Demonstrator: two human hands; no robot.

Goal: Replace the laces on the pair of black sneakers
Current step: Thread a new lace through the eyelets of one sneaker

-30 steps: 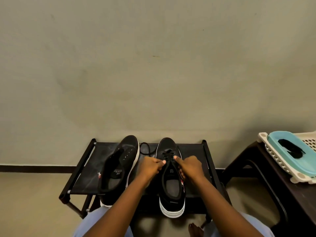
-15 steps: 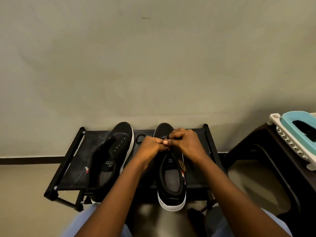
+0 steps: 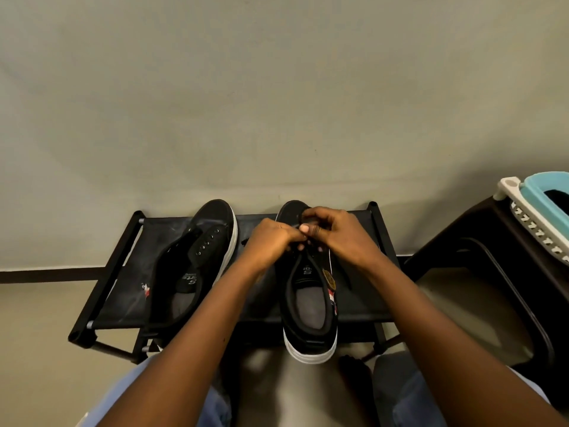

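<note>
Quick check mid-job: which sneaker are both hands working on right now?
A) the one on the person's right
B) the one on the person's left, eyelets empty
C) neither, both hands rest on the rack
A: the left hand and right hand meet over the lace area of the right sneaker, while the left sneaker lies untouched with bare eyelets.

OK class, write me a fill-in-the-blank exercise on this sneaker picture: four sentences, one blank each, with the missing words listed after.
1. Both hands, left and right, work at the lace of the sneaker on the ____ side.
2. The other sneaker has bare eyelets and no ____.
3. Both sneakers sit on a black ____.
4. The sneakers' soles are ____.

Missing words: right; lace; rack; white
</note>
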